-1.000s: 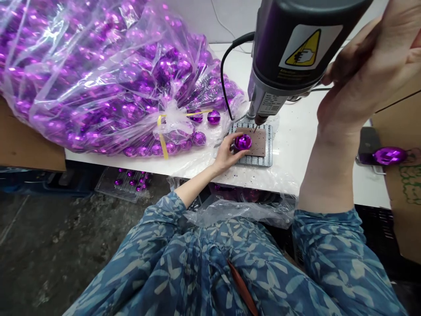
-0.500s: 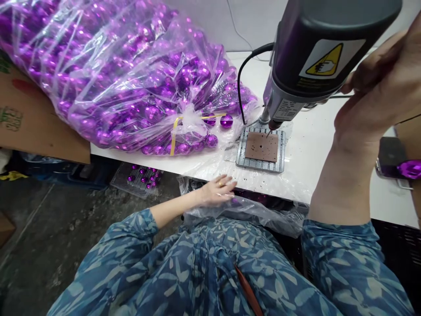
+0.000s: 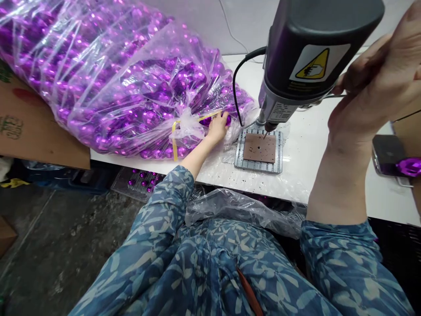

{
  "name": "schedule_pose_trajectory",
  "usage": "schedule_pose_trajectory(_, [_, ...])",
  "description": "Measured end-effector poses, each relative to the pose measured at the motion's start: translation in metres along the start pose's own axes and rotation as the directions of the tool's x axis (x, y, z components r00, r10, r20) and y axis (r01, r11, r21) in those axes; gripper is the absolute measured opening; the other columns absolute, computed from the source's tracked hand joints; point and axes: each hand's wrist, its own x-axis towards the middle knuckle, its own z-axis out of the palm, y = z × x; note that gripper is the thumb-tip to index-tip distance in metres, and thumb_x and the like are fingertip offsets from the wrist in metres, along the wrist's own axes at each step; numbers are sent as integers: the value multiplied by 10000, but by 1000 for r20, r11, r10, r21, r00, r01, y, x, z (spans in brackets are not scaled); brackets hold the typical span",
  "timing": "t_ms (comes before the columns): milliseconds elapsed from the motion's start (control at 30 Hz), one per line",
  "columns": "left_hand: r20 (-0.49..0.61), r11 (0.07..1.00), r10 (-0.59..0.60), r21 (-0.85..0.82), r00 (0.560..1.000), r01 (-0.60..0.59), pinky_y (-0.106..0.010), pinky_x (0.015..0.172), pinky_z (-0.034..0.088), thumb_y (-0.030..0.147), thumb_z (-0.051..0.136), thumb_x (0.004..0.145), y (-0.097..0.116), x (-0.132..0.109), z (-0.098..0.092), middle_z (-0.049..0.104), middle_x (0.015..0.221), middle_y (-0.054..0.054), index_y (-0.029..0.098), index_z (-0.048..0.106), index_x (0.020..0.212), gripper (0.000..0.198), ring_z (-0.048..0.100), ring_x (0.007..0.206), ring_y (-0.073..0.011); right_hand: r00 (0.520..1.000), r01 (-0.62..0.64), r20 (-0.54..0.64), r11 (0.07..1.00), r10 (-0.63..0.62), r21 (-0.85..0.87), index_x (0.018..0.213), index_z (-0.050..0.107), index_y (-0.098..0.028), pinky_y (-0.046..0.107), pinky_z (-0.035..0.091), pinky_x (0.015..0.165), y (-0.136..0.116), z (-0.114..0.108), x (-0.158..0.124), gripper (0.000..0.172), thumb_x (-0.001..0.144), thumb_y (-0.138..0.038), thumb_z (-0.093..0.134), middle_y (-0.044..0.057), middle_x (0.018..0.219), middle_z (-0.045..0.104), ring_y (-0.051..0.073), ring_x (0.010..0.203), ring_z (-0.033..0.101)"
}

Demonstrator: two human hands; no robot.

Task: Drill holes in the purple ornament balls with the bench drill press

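Observation:
My left hand (image 3: 219, 127) reaches to a purple faceted ball (image 3: 228, 120) beside the knot of a big clear bag of purple balls (image 3: 138, 83); its fingers curl round the ball. At the upper right, my right hand (image 3: 371, 87) is raised beside the black drill press (image 3: 305, 52), its fingers wrapped round something hidden behind the hand. Below the thin drill bit lies a brown square plate (image 3: 259, 148) with a small hole and dark crumbs, set on the slotted metal base (image 3: 240, 160).
A cardboard box (image 3: 39, 127) stands at the left. Clear plastic (image 3: 243, 210) hangs at the table's front edge. A tray of purple balls (image 3: 131, 186) sits lower left. A phone-like dark object (image 3: 388, 151) and another purple ball (image 3: 409, 166) lie at the right.
My left hand has moved from the plastic at the table's front edge up to the loose ball by the bag, and its fingers have closed round it. My right hand stays by the drill press.

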Motion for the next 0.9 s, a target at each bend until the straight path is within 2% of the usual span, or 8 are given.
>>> schedule_pose_trajectory(100, [-53, 992, 47, -111, 998, -53, -525, 1202, 556, 32, 696, 911, -10, -6, -1, 682, 1455, -176, 230, 699, 1427, 553, 722, 1320, -361, 996, 85, 10, 991, -87, 107, 723, 357, -219, 293, 205, 456, 2, 0, 1, 681, 701, -832, 654, -96, 504, 269, 39, 423, 319])
schedule_pose_trajectory(233, [-135, 961, 89, -248, 987, -120, -445, 1105, 609, 77, 634, 968, -19, -26, -7, 710, 1339, -136, 236, 733, 1351, 427, 738, 1145, -265, 993, 101, 49, 990, -106, 99, 711, 321, -208, 257, 214, 445, 0, 0, 0, 694, 733, -828, 631, -88, 520, 246, 13, 432, 337])
schedule_pose_trajectory(400, [-96, 960, 172, -205, 980, -189, -507, 1219, 542, 124, 643, 1009, -10, -33, 1, 690, 1395, -159, 245, 717, 1415, 430, 684, 1323, -319, 995, 89, 38, 993, -92, 74, 701, 249, -200, 224, 197, 434, -4, 1, 0, 771, 671, -889, 593, -89, 519, 231, -7, 429, 324])
schedule_pose_trajectory(467, [-19, 972, 172, -157, 985, -173, -545, 1250, 514, 127, 647, 1012, 1, -25, 6, 675, 1430, -188, 204, 705, 1453, 452, 674, 1354, -360, 995, 85, 43, 996, -86, 43, 706, 234, -193, 209, 201, 437, -5, 1, 0, 784, 671, -899, 573, -88, 518, 238, -11, 429, 337])
schedule_pose_trajectory(567, [77, 992, 78, -101, 994, -70, -556, 1255, 508, 49, 649, 949, 15, -9, 12, 620, 1521, -217, 164, 714, 1448, 516, 686, 1348, -392, 996, 72, 57, 996, -75, 60, 713, 226, -199, 205, 200, 433, -5, 0, 0, 775, 671, -879, 594, -91, 517, 245, -8, 427, 346])
schedule_pose_trajectory(700, [27, 976, -41, -215, 999, 46, -480, 1258, 523, 16, 661, 909, 20, -6, 6, 645, 1488, -171, 197, 755, 1368, 502, 704, 1336, -336, 993, 84, 73, 993, -90, 88, 726, 189, -200, 209, 211, 423, -2, -1, 0, 797, 686, -873, 614, -96, 512, 276, -7, 418, 336])
schedule_pose_trajectory(800, [-90, 885, -56, -465, 994, 8, -446, 1256, 531, 144, 719, 975, 17, -27, -8, 693, 1472, -127, 256, 746, 1373, 415, 683, 1388, -293, 991, 113, 55, 988, -119, 104, 735, 149, -204, 213, 206, 425, 0, -2, 1, 828, 694, -879, 625, -87, 521, 234, -4, 429, 336])
schedule_pose_trajectory(900, [-91, 684, -137, -729, 986, 28, -418, 1142, 612, 328, 727, 1043, 16, -57, -28, 701, 1521, -91, 344, 691, 1480, 438, 726, 1343, -266, 993, 104, 55, 992, -108, 70, 736, 148, -205, 227, 205, 436, 2, -1, 2, 835, 688, -912, 590, -77, 536, 227, 0, 437, 330])
